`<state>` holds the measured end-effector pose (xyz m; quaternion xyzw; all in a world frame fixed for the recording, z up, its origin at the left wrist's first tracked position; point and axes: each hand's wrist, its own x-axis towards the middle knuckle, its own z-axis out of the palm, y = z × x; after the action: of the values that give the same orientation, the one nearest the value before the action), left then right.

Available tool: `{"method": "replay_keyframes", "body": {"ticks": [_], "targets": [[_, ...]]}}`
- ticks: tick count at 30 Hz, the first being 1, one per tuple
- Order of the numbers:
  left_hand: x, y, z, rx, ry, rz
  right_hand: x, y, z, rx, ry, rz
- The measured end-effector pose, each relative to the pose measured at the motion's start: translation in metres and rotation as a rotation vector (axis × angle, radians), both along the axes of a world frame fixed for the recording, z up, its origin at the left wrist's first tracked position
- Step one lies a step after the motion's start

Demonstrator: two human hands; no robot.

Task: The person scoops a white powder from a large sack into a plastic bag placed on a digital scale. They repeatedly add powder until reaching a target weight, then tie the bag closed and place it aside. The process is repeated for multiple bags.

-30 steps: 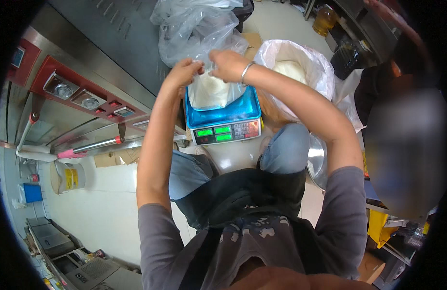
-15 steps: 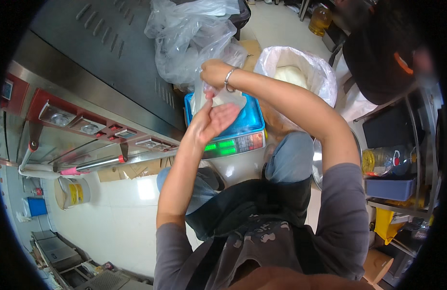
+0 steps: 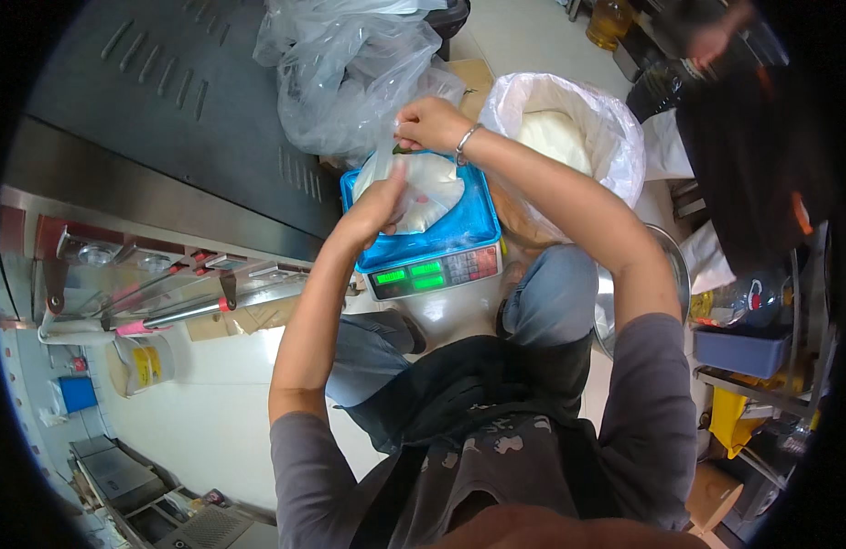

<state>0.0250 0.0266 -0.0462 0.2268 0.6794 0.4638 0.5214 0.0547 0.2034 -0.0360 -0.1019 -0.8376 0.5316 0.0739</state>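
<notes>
At twelve o'clock, our left hand (image 3: pixel 379 203), flat a moment ago, now curls round the bag (image 3: pixel 438 183) on the scale (image 3: pixel 436 276), its neck pinched by our right hand (image 3: pixel 434 125), so both hold it.

A translucent plastic bag (image 3: pixel 434 183), filled with white contents, its neck gathered, rests at upper centre on the scale's blue tray (image 3: pixel 455 236).

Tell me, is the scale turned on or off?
On. The small screens on the front of the scale, just below the blue tray, glow bright green.
</notes>
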Motion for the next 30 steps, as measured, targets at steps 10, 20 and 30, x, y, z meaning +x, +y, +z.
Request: {"method": "replay_keyframes", "body": {"ticks": [10,20,30], "targets": [[-0.016,-0.003,-0.025,0.265,-0.559,0.356,0.049,-0.010,-0.025,0.385,0.487,0.137],[-0.008,-0.002,-0.045,0.227,0.131,0.307,0.016,0.006,-0.056,0.325,0.120,0.459],[0.001,0.019,-0.073,0.383,0.422,0.481,0.013,0.009,-0.063,0.392,0.102,0.415]]}}
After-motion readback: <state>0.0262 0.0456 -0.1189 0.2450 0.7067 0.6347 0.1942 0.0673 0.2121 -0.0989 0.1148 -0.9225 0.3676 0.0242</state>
